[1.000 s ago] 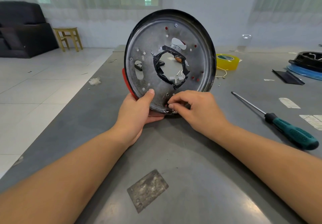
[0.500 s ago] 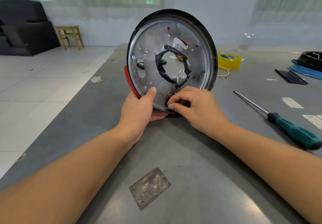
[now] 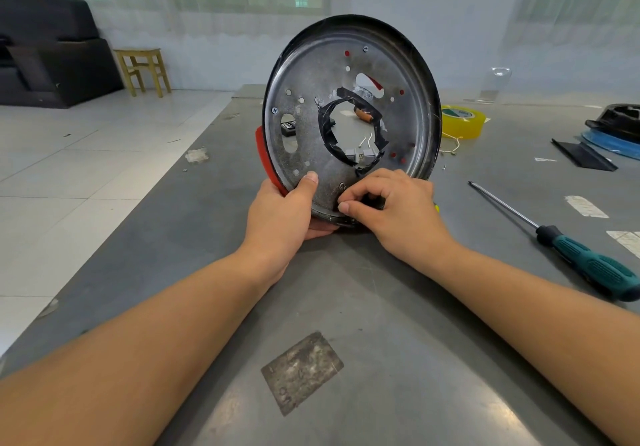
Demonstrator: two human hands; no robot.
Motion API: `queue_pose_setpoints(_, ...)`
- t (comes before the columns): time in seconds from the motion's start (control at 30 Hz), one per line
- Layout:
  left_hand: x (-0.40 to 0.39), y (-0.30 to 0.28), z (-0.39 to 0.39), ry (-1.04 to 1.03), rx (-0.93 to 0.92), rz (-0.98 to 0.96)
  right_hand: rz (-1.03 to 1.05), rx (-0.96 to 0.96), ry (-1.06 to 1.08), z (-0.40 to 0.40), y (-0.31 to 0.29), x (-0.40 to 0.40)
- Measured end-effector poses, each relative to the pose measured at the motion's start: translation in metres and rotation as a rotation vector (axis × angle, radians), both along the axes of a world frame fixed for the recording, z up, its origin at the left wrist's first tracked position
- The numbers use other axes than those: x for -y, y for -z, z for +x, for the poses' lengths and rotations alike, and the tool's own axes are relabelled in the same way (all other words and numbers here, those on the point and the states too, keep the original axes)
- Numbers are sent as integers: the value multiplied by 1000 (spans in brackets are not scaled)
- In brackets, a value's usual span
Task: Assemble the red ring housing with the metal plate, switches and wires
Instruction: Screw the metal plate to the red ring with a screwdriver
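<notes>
We hold the round grey metal plate (image 3: 346, 106) upright on its lower edge on the grey steel table (image 3: 346, 307), its face toward us, the red ring housing (image 3: 265, 156) showing as a sliver behind its left rim. Our left hand (image 3: 280, 217) grips that lower-left rim, thumb on the face. Our right hand (image 3: 391, 213), just right of it at the bottom rim, has curled fingers pinching something too small to identify. The green-handled screwdriver (image 3: 571, 255) lies nearer the right hand.

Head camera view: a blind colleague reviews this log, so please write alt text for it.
Two bare hands hold a round metal plate on edge on a grey table, red housing behind it; the left hand grips its lower rim, the right hand pinches there. A screwdriver lies right.
</notes>
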State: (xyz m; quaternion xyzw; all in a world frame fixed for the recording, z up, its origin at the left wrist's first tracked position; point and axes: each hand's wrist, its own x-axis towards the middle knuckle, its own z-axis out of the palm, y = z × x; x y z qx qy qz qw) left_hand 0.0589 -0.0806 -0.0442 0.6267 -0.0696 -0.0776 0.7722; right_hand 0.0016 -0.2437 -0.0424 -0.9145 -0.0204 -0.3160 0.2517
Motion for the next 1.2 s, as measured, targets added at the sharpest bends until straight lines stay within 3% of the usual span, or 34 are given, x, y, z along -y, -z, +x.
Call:
queue_pose_setpoints(0.77, 0, 6, 3, -49, 58, 93, -230, 0, 72, -4, 1, -3)
queue_pose_setpoints(1.2, 0, 3, -1, -32, 128, 152, -133, 18, 109, -4, 3, -4)
